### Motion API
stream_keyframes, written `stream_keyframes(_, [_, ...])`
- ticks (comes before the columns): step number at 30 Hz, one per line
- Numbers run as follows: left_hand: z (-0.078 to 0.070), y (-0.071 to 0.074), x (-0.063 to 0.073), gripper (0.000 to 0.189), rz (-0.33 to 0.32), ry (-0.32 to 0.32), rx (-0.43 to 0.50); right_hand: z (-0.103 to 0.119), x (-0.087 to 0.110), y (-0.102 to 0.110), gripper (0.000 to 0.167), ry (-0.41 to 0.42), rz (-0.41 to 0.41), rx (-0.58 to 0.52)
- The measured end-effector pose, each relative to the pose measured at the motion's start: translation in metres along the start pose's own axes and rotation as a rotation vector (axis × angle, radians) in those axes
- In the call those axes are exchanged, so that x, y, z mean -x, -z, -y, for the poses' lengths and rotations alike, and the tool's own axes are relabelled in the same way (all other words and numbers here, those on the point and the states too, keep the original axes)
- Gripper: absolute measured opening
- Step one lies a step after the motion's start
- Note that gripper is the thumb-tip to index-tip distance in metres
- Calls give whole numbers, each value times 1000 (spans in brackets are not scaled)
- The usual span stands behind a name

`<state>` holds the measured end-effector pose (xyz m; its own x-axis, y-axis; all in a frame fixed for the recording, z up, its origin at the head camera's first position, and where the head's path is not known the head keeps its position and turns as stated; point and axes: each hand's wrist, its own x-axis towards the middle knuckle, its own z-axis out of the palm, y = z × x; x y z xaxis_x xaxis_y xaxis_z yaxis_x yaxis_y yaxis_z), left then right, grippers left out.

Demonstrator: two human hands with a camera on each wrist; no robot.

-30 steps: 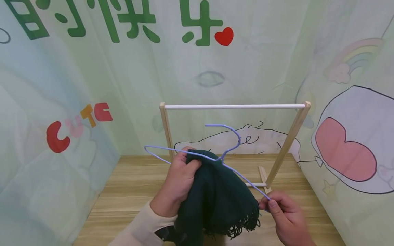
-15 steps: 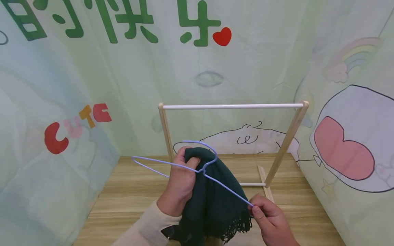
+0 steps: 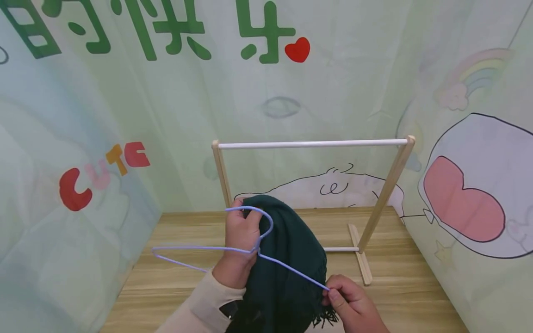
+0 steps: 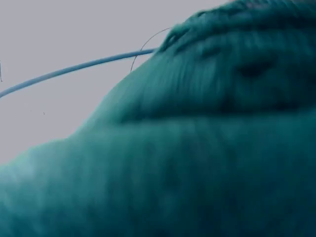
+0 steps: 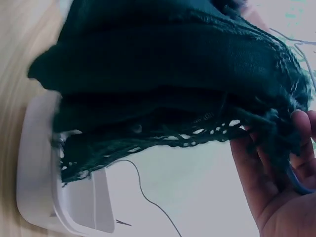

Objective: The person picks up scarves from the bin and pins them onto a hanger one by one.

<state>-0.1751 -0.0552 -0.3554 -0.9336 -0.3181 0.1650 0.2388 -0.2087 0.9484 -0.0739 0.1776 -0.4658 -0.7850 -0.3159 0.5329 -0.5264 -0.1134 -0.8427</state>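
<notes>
In the head view a dark green fringed scarf (image 3: 287,277) hangs bunched from my left hand (image 3: 241,240), whose thumb and fingers grip its top edge. A periwinkle-blue wire hanger (image 3: 271,224) crosses in front of that hand and the scarf, hook curving to the left. My right hand (image 3: 350,303) pinches the hanger's right corner, and the scarf's fringe hangs beside its fingers. The scarf hides the hanger's lower bar. Scarf cloth (image 4: 173,168) fills most of the left wrist view. In the right wrist view, the fringe (image 5: 274,128) lies against the right fingers.
Behind the hands stands a wooden rack with a white top rail (image 3: 308,144) and a foot (image 3: 364,268) on the wood-grain table (image 3: 166,263). A white plastic bin (image 5: 37,168) sits below the scarf in the right wrist view. Printed cloth walls (image 3: 345,92) enclose the table.
The hanger has moved left and down, its hook passing from right of the scarf to before the left hand. My right hand moved left and down with it; the left hand keeps its grip.
</notes>
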Motion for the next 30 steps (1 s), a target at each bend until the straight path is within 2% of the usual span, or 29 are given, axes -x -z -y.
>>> stream_keyframes(3, [1,7,-3,14,49,21,-74,3,1,6,29,-12,-47,39])
stream_keyframes(5, [1,12,-5,16,72,28,-115,7,1,10,28,-50,-96,65])
stream_keyframes(8, [1,18,-8,19,92,30,-158,12,-1,14,27,-56,-148,93])
stream_keyframes(11, [0,22,-10,23,107,19,-231,15,-2,17,27,-45,-168,89])
stream_keyframes(15, [-1,27,-14,29,152,39,-383,16,-3,21,27,-66,-176,69])
stream_keyframes(20, [-3,32,-17,42,254,42,-549,17,-4,22,28,-59,-218,85])
stream_keyframes(24, [-6,35,-17,56,360,23,-667,19,-5,23,28,-52,-266,92])
stream_keyframes(26, [-8,37,-15,62,419,-12,-745,21,-5,23,28,-63,-289,90])
stream_keyframes(30, [-13,41,-7,63,520,-163,-933,24,-5,27,25,-107,-349,125])
